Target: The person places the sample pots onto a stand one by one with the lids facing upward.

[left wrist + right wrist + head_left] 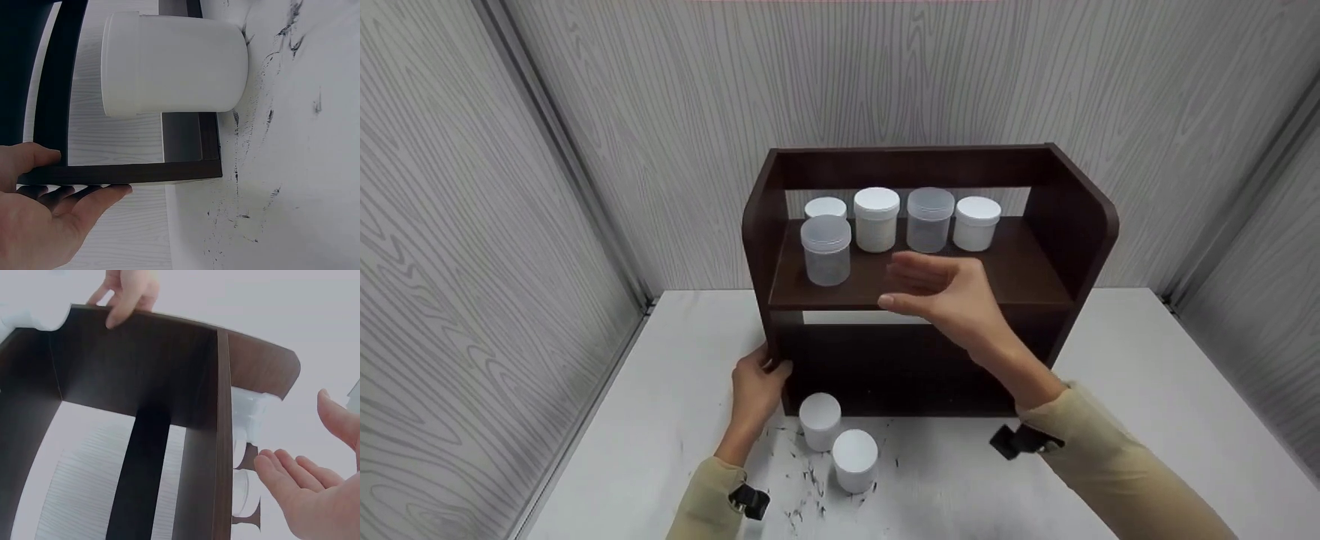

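Observation:
A dark brown two-tier shelf [915,296] stands on the white table. My left hand [757,382] grips the front edge of its left side panel; in the left wrist view the thumb [39,154] lies on the inner side and the fingers on the outer. My right hand [949,296] hovers in front of the upper tier, thumb and fingers apart, holding nothing. Nearest to it on that tier are a tall white jar [876,221], a translucent jar [928,221] and a small white jar [976,225]. Another translucent jar [826,251] stands at the tier's left front, partly hiding a white-lidded jar [825,207].
Two white jars, one by the shelf's lower left front [820,422] and one closer to me [855,461], stand on the table [697,330]. Dark smudges mark the tabletop around them. Grey wood-grain panels enclose the back and both sides.

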{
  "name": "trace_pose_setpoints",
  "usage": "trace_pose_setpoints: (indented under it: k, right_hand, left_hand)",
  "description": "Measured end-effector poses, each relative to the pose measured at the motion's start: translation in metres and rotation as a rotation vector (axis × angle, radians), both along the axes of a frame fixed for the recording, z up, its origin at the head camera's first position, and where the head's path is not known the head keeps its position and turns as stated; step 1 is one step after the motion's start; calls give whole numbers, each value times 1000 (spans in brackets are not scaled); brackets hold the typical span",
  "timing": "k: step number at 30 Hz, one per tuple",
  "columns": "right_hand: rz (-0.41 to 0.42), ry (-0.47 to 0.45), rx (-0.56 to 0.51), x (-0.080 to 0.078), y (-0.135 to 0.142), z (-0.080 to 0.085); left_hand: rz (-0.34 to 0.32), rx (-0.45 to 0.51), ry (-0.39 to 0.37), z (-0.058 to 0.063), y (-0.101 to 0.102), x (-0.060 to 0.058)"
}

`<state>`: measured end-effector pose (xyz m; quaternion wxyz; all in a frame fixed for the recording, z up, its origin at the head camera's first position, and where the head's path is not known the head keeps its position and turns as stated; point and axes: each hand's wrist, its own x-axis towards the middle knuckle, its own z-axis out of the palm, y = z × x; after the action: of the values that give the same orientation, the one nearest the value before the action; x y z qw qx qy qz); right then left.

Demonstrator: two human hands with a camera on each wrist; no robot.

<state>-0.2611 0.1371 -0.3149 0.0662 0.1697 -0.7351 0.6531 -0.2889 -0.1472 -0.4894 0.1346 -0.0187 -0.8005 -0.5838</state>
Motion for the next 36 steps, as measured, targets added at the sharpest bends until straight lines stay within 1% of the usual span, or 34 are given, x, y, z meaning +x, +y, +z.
trace_pose_setpoints:
  k: [4, 6, 8, 12, 17, 22, 25, 30, 32, 36]
  right_hand:
    - [-31, 62, -18, 21, 11, -16]
    - [-50, 76, -28, 30, 16, -25]
    - [-50, 88, -33, 39, 22, -35]
    - [-34, 68, -30, 52, 34, -55]
    - [-21, -5, -13, 61, 47, -84]
    - [-3, -90, 15, 68, 56, -114]
    - [5, -123, 57, 71, 59, -129]
    - [18, -175, 134, 77, 60, -150]
    - [30, -188, 138, 80, 60, -157]
    - [59, -218, 112, 85, 59, -169]
  left_hand:
    - [-2, 5, -4, 1, 1, 0]
    - [-4, 8, -6, 1, 1, 0]
    - [-15, 15, -4, 0, 1, 0]
    - [-28, 31, 0, 0, 1, -1]
    - [-27, 27, 11, 0, 0, 0]
    - [-16, 27, 10, -3, -1, 1]
    - [-13, 30, 14, -4, -2, 1]
    - [-10, 30, 13, -4, -2, 0]
    - [-12, 27, 8, -4, -1, 0]
    - [-16, 24, 5, -3, -1, 0]
